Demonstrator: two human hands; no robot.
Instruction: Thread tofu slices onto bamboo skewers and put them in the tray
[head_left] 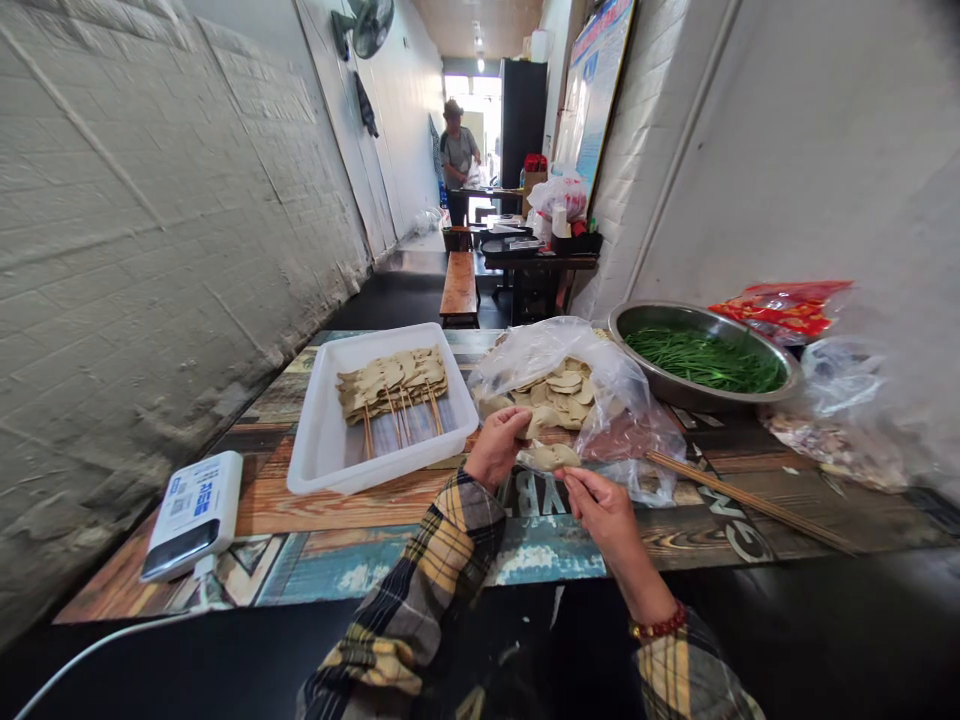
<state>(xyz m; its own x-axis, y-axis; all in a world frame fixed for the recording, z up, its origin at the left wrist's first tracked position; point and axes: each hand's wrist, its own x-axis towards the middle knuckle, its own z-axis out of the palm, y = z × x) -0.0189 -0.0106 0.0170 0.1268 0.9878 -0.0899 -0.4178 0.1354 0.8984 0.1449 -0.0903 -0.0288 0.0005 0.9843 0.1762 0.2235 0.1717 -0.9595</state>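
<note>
A thin, pale beige food slice [550,458] is stretched between my two hands over the near part of the table. My left hand [498,447] pinches its left end, fingers closed. On the other end, the closed fingertips of my right hand [602,507] grip the slice; whether a stick is in it I cannot make out. Just beyond lies a clear plastic bag [637,425] with a pile of similar slices [566,388]. To the left, a white plastic tub [319,440] contains skewered slices [394,378], their sticks pointing toward me.
Bare wooden skewers [742,497] lie at the right. Behind them stand a steel bowl [705,398] of green chives, a red package [784,308] and another plastic bag [844,430]. A white device [195,515] with a cable sits at left. Farther back, a person [459,155] stands.
</note>
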